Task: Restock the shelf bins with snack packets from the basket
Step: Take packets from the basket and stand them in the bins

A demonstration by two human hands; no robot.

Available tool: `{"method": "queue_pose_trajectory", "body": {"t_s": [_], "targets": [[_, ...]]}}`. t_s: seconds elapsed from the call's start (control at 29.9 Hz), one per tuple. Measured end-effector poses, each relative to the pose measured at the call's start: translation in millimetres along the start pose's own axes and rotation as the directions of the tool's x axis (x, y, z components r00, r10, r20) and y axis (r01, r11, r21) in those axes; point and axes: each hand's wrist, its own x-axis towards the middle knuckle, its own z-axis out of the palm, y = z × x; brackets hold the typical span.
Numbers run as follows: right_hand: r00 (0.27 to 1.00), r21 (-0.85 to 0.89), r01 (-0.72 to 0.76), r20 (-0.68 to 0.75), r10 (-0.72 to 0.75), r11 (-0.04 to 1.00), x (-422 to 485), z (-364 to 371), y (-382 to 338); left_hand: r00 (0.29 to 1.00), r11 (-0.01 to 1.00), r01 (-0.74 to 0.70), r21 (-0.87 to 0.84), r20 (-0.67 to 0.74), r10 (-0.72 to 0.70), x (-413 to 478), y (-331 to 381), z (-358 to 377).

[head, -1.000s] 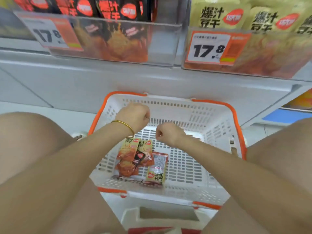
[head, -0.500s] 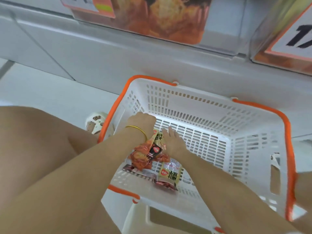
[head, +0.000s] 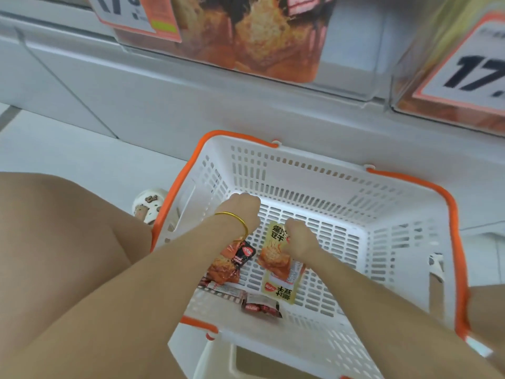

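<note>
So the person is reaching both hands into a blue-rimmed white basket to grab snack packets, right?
Not quite: the head view shows the white basket has an orange rim, not blue. The rest holds: the left hand and right hand are both down inside it at the snack packets.

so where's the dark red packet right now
In the head view the dark red packet lies flat on the basket floor near its front wall, below the yellow packet and clear of both hands.

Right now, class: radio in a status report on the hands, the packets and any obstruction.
Left hand closed on dark packet. Right hand gripping yellow packet. More packets loose in basket. Nothing blocking.
</note>
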Motion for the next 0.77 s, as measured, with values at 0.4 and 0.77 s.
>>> {"method": "queue_pose_trajectory", "body": {"t_s": [0.4, 0.77], "targets": [[0.964, 0.251, 0.232, -0.188, -0.188, 0.94, -171.9, -216.4, 9.6, 0.862, 0.849, -0.474, -0.232, -0.319, 0.394, -63.3, 103.0, -101.2], [0.336, 0.061, 0.465, -0.935, -0.112, 0.883, -308.4, -325.3, 41.1, 0.378, 0.649, -0.755, 0.093, -0.748, 0.546, -158.6, 215.7, -241.7]]}}
